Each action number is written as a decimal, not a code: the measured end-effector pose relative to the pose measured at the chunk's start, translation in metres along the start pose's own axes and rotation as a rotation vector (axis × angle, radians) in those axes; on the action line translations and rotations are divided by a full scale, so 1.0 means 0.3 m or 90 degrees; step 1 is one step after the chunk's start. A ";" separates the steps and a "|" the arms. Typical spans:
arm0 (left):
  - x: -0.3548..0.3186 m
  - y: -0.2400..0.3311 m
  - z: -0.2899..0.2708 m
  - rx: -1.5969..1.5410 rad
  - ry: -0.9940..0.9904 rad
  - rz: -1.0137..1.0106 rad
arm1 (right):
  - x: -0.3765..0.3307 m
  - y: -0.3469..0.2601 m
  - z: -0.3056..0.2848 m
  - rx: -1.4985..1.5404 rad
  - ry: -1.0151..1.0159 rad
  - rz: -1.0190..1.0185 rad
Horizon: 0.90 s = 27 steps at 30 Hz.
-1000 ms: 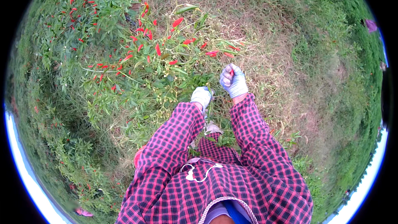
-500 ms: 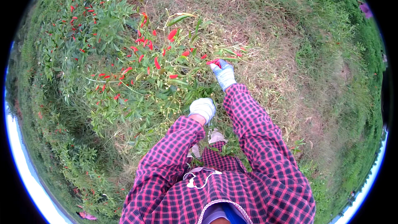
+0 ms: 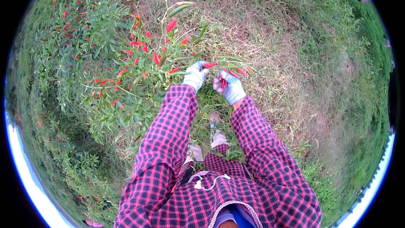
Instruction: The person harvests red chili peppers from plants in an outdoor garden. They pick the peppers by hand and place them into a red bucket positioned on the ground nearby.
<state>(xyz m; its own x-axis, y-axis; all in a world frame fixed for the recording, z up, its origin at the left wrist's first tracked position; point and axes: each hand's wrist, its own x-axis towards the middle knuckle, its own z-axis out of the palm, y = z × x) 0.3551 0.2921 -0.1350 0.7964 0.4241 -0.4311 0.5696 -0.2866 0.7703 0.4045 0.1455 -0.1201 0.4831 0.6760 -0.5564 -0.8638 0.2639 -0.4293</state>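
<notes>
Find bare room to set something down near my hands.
The most open patch is the dry, straw-coloured grass, between your white-gloved right hand and the green weeds beyond. Leafy green plants with slender red peppers crowd the left, up to your white-gloved left hand.

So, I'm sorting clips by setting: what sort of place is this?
Most likely an outdoor pepper field: leafy plants carrying many red peppers, dry grass over the ground, and pale sky along the picture's rim.
</notes>
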 end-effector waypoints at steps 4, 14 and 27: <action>0.001 -0.041 0.033 -0.146 -0.001 0.011 | -0.001 0.018 0.038 -0.126 0.103 -0.036; -0.057 -0.027 0.040 -0.212 -0.043 0.008 | 0.039 0.029 0.069 -0.265 0.306 -0.062; -0.069 -0.043 0.041 -0.171 -0.033 0.056 | 0.010 0.021 0.016 0.189 -0.071 0.053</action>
<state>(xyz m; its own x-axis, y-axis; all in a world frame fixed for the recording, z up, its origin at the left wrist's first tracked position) 0.3337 0.2765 -0.1418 0.8537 0.3617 -0.3747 0.4286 -0.0795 0.9000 0.3999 0.1527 -0.1211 0.4041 0.7711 -0.4921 -0.9118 0.3821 -0.1500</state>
